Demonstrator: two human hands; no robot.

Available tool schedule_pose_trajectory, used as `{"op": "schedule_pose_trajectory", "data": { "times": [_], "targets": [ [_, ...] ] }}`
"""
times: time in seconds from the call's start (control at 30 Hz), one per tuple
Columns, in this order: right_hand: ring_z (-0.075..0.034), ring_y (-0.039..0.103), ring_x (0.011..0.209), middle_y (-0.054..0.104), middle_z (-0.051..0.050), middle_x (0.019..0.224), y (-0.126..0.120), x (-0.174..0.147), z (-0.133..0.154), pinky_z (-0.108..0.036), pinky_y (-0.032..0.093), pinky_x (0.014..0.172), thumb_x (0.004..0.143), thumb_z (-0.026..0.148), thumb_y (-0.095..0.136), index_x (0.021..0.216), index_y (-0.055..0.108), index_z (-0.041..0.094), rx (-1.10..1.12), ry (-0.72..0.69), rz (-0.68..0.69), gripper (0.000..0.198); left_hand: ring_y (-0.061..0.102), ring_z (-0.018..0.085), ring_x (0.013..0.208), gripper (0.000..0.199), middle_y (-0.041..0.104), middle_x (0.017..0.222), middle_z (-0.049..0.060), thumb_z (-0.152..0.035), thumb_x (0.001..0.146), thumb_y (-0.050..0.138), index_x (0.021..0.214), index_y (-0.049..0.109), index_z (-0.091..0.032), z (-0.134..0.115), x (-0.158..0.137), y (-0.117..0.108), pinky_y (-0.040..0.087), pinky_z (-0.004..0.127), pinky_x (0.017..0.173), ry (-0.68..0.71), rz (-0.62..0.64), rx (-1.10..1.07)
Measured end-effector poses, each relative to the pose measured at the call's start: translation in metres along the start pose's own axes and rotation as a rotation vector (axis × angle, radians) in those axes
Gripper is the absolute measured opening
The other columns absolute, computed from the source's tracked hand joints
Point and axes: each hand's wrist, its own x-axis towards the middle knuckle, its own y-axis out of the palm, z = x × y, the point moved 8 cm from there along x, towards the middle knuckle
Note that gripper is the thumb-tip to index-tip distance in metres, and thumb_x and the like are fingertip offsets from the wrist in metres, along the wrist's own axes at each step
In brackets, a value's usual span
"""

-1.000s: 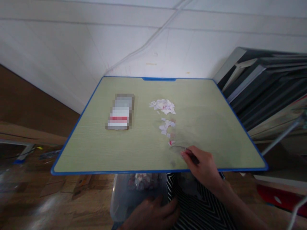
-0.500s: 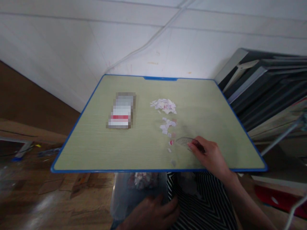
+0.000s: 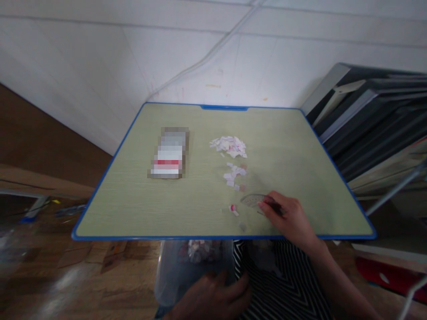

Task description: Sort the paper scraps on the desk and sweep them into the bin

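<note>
Above the near right part of the table, my right hand (image 3: pixel 291 218) pinches a clear, curved plastic piece with fine markings, like a protractor (image 3: pixel 253 200). Its tip is close to a small scrap with a red mark (image 3: pixel 233 207), which lies by another white scrap. Farther back are a loose cluster of paper bits (image 3: pixel 233 174) and a larger heap of paper scraps (image 3: pixel 230 146). Below the table edge, my left hand (image 3: pixel 216 295) lies low with fingers loosely spread, holding nothing I can see. It is over the near part of a clear plastic bin (image 3: pixel 163 278) holding more scraps (image 3: pixel 200 250).
A pixelated flat rectangular object (image 3: pixel 170 153) lies on the left of the blue-rimmed table (image 3: pixel 133 209). Dark flat panels (image 3: pixel 370 106) lean at the right. A white wall with a cable (image 3: pixel 213 52) stands behind the table.
My right hand and the clear plastic piece have shifted slightly left and nearer. The red-marked scrap has moved nearer and left, beside the white scrap. My left hand stays about the same.
</note>
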Motion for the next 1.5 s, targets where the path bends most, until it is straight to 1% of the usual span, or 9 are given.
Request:
{"op": "schedule_pose_trajectory", "data": {
  "times": [0.07,0.33,0.47,0.6,0.77,0.9,1.07,1.3,1.5],
  "targets": [
    [-0.008,0.045,0.043,0.05,0.004,0.05,-0.001,0.0,-0.001,-0.019,0.034,0.043,0.082,0.026,0.049,0.062,0.045,0.02,-0.008,0.014,-0.028,0.021,0.061,0.018,0.072,0.04,0.049,0.127,0.006,-0.017,0.085,0.053,0.124,0.044,-0.016,0.0,0.0,-0.002,0.053,0.029,0.042,0.006,-0.005,0.005],
    [-0.008,0.046,0.044,0.051,0.004,0.051,0.013,-0.001,0.003,-0.02,0.034,0.045,0.085,0.026,0.048,0.063,0.046,0.019,-0.041,-0.045,0.058,0.023,0.06,0.018,0.07,0.04,0.049,0.128,0.004,-0.017,0.086,0.051,0.125,0.045,-0.018,-0.001,-0.002,0.002,0.052,0.028,0.04,-0.003,-0.033,0.012],
    [-0.009,0.046,0.045,0.052,0.003,0.052,0.006,-0.002,0.002,-0.02,0.035,0.046,0.085,0.026,0.047,0.065,0.047,0.019,-0.089,-0.038,0.02,0.022,0.061,0.018,0.071,0.037,0.049,0.128,0.004,-0.017,0.085,0.053,0.122,0.047,-0.017,0.0,-0.001,-0.001,0.052,0.028,0.041,0.0,-0.023,0.01],
    [-0.009,0.048,0.045,0.052,0.003,0.051,0.004,-0.005,0.002,-0.02,0.034,0.045,0.084,0.025,0.048,0.062,0.046,0.019,-0.082,-0.034,0.078,0.023,0.061,0.017,0.069,0.038,0.048,0.128,0.004,-0.016,0.086,0.052,0.123,0.045,-0.017,0.0,-0.001,-0.003,0.052,0.028,0.04,-0.002,-0.011,0.007],
    [-0.008,0.045,0.044,0.05,0.004,0.051,-0.002,-0.002,0.0,-0.02,0.033,0.044,0.084,0.027,0.048,0.063,0.045,0.02,-0.044,0.008,-0.002,0.022,0.06,0.018,0.071,0.036,0.048,0.128,0.004,-0.016,0.087,0.05,0.123,0.046,-0.016,0.001,0.0,-0.004,0.052,0.028,0.042,-0.006,-0.027,-0.004],
    [-0.007,0.042,0.044,0.047,0.005,0.049,0.009,-0.002,0.005,-0.02,0.031,0.044,0.084,0.027,0.048,0.061,0.044,0.019,-0.027,-0.051,0.129,0.024,0.06,0.017,0.071,0.035,0.049,0.128,0.005,-0.017,0.087,0.051,0.122,0.046,-0.017,0.002,0.0,-0.004,0.052,0.027,0.042,-0.001,-0.012,-0.002],
    [-0.007,0.041,0.044,0.046,0.005,0.049,0.006,-0.002,0.003,-0.019,0.03,0.044,0.084,0.026,0.048,0.06,0.043,0.019,0.012,-0.025,0.107,0.025,0.06,0.019,0.073,0.038,0.046,0.131,0.005,-0.018,0.087,0.052,0.124,0.045,-0.017,0.001,-0.002,-0.002,0.052,0.028,0.042,-0.005,0.002,-0.011],
    [-0.009,0.049,0.049,0.053,0.003,0.054,0.021,-0.006,0.017,-0.021,0.034,0.049,0.085,0.028,0.049,0.064,0.048,0.019,-0.032,-0.101,0.207,0.023,0.06,0.018,0.071,0.038,0.047,0.129,0.007,-0.015,0.086,0.05,0.124,0.043,-0.016,0.001,0.0,-0.005,0.052,0.028,0.041,0.013,0.049,-0.024],
    [-0.009,0.048,0.049,0.055,0.003,0.055,0.029,-0.005,0.028,-0.021,0.034,0.05,0.086,0.028,0.048,0.065,0.052,0.019,-0.07,-0.14,0.259,0.023,0.061,0.018,0.07,0.039,0.047,0.129,0.008,-0.015,0.085,0.053,0.123,0.043,-0.015,0.001,0.0,-0.007,0.053,0.028,0.043,0.013,0.057,-0.024]
  ]
}}
